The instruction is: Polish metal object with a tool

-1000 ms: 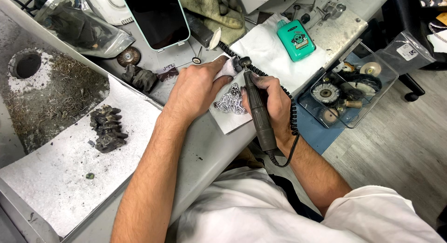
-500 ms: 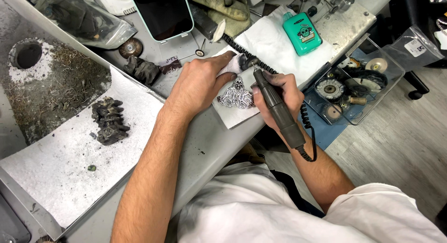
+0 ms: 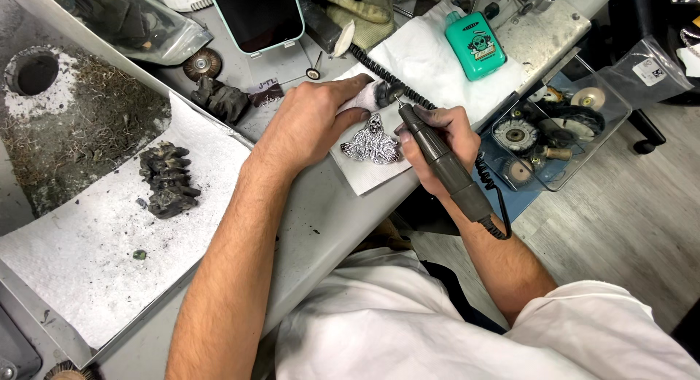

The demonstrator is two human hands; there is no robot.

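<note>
Your left hand [image 3: 310,125] pins the silver pendant [image 3: 372,143] flat on white paper [image 3: 364,172] at the bench's front edge, fingers curled over it, while your right hand [image 3: 445,136] grips the rotary handpiece [image 3: 441,161] pen-style for control.

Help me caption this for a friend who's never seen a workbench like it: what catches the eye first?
At the bench's middle, a glittering silver pendant lies on a white cloth, with the left hand steadying it and the right hand holding a dark rotary handpiece to it. Behind them, a bright teal box stands out. Far left, a dark lumpy chunk sits on a dusty white sheet.
</note>
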